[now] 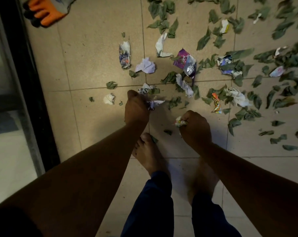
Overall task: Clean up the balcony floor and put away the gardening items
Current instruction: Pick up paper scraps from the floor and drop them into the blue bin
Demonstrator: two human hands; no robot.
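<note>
— Beige tile floor (97, 53), wall to wall, with green leaves (203, 40) strewn thickest toward the upper right. What lies among them?

— Crumpled paper and wrappers: a purple foil packet (185, 59) near the middle, a printed wrapper (124, 54) to its left, a pale paper ball (145, 65) between them, and a small white scrap (109, 98) off on its own. An orange glove (45, 11) sits at the top left, by the dark door frame (33, 82).

— And the hands?

— Left hand (136, 108): its grip is clenched round a crumpled white paper (154, 103), low over the floor. Right hand (195, 127): fist curled tight on a small colourful wad (179, 121). Bare feet stand just below both.

— Any bin or bag?

— I can't see one.
</note>
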